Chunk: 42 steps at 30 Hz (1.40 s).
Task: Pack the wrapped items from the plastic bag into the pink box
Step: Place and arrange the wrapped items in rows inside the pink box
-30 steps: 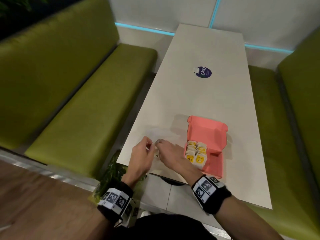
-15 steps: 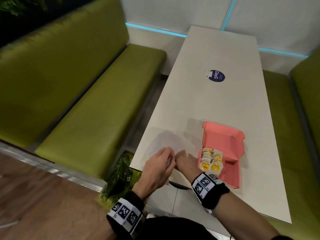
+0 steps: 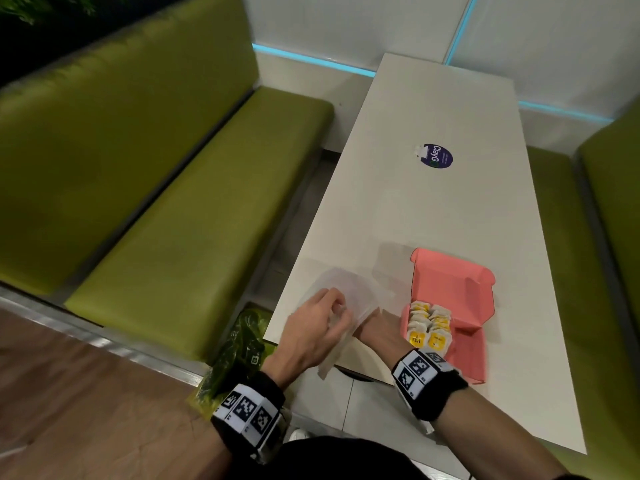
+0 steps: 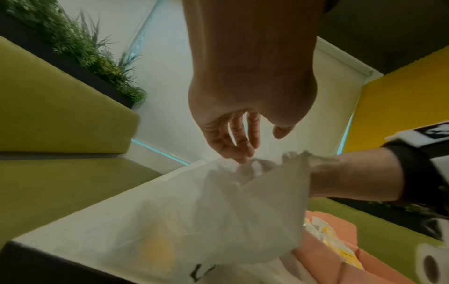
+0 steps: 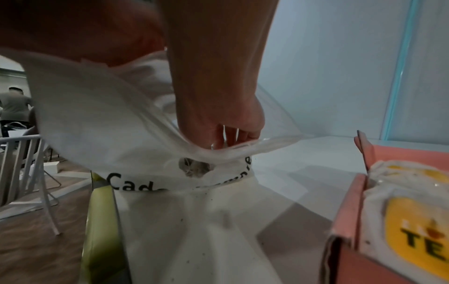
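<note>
Translucent plastic bag (image 3: 349,299) lay at the table's (image 3: 433,209) near left edge; your left hand (image 3: 317,327) pinched its rim, while your right hand (image 5: 218,123) was buried inside, its grip hidden. Just right stood the pink box (image 3: 464,344), lid up, holding wrapped tea packets (image 3: 429,323).

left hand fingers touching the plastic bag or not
Touching: the left wrist view shows the left hand fingers pinching the plastic bag at its bunched top.

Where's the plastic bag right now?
In the head view the plastic bag lies at the table's near left corner, just left of the pink box, with the left hand pinching its edge.
</note>
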Motion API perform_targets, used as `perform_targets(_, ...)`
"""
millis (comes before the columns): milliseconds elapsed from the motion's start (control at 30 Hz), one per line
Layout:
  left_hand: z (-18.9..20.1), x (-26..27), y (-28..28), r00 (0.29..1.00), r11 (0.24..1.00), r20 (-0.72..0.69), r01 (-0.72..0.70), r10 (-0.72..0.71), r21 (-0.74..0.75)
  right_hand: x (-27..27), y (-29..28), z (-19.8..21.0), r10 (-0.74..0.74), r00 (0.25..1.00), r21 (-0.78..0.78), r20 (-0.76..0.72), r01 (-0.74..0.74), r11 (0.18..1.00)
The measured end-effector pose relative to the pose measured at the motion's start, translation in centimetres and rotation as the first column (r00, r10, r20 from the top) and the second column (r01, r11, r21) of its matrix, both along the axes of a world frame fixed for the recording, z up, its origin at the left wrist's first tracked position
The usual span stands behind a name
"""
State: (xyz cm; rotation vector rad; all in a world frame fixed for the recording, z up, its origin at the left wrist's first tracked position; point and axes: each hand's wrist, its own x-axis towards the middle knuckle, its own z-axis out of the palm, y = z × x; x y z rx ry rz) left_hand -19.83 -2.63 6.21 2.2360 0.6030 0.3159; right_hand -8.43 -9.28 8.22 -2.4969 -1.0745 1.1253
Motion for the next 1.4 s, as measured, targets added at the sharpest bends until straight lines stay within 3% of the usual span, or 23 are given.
perform_targets(100,-1.0,-0.1,1.5,0.997,0.996,0.012,-0.079,0.079,0.044,0.8,0.8,-3.8,-0.025,0.999,-0.048,0.036,0.027,0.998)
perform_targets(267,-2.8,0.0,3.0,0.992,0.990,-0.029,-0.121,0.123,0.078,1.5,0.6,-4.0,0.062,0.986,-0.136,0.153,-0.041,0.990)
perform_targets(533,-4.2,0.3,2.9,0.991,0.988,-0.034,-0.122,0.126,0.099,2.0,1.1,-4.6,0.083,0.984,-0.161,0.157,-0.057,0.985)
perform_targets(633,-4.2,0.4,2.6,0.991,0.987,-0.050,-0.118,0.124,0.110,2.6,1.4,-7.7,0.064,0.989,-0.207,0.131,-0.036,0.978)
perform_targets(700,-4.3,0.5,2.5,0.992,0.987,-0.065,-0.104,0.113,0.126,4.6,1.4,-13.0,0.051,0.994,-0.207,0.099,-0.030,0.978)
perform_targets(733,-4.3,0.6,2.5,0.992,0.985,-0.068,-0.098,0.108,0.138,5.1,1.5,-13.7,0.075,0.992,-0.209,0.105,-0.052,0.977)
perform_targets(800,-4.4,0.8,2.4,0.992,0.982,-0.071,-0.090,0.103,0.169,4.6,1.1,-11.9,0.051,0.995,-0.170,0.088,-0.036,0.985)
perform_targets(867,-4.2,1.0,2.4,0.992,0.977,-0.080,-0.082,0.099,0.198,3.1,0.6,-7.3,0.052,0.993,-0.132,0.104,-0.038,0.991)
perform_targets(1000,-3.9,1.8,2.8,0.991,0.968,-0.099,-0.066,0.093,0.241,2.9,-0.2,-5.3,0.035,0.994,-0.105,0.107,-0.023,0.994)
perform_targets(1233,-4.6,3.1,3.4,0.982,0.972,-0.186,0.079,-0.037,0.223,3.3,0.3,-6.1,-0.017,1.000,0.039,-0.024,0.018,0.999)
perform_targets(1400,-6.3,2.6,2.7,0.952,0.958,-0.306,0.062,0.028,0.281,3.9,-0.1,-7.4,-0.022,0.997,0.156,-0.069,0.033,0.987)
